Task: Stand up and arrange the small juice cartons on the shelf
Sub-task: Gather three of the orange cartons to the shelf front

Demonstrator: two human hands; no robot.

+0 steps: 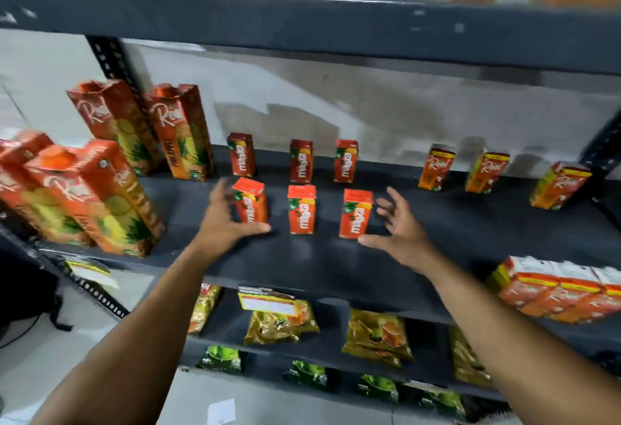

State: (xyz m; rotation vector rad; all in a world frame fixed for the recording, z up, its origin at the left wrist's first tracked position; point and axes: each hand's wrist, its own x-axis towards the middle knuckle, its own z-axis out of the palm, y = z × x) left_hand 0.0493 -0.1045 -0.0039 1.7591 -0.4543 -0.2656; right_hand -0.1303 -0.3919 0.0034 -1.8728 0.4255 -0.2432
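Several small red Maaza juice cartons stand upright in two rows on the dark shelf (pixel 319 256): a back row (pixel 301 160) and a front row with cartons at left (pixel 250 204), middle (pixel 301 209) and right (pixel 355 213). My left hand (pixel 223 219) is open around the front-left carton, thumb in front and fingers behind its left side; contact is unclear. My right hand (pixel 400 226) is open, fingers spread, just right of the front-right carton and apart from it. Three small Real cartons (pixel 436 166) stand at the back right.
Tall Real pineapple cartons (pixel 181 132) stand at the back left and more (pixel 90 196) at the front left edge. A multipack of small cartons (pixel 557 290) sits at the front right. Snack packets (pixel 282 320) fill the lower shelves. An upper shelf beam (pixel 302 21) hangs overhead.
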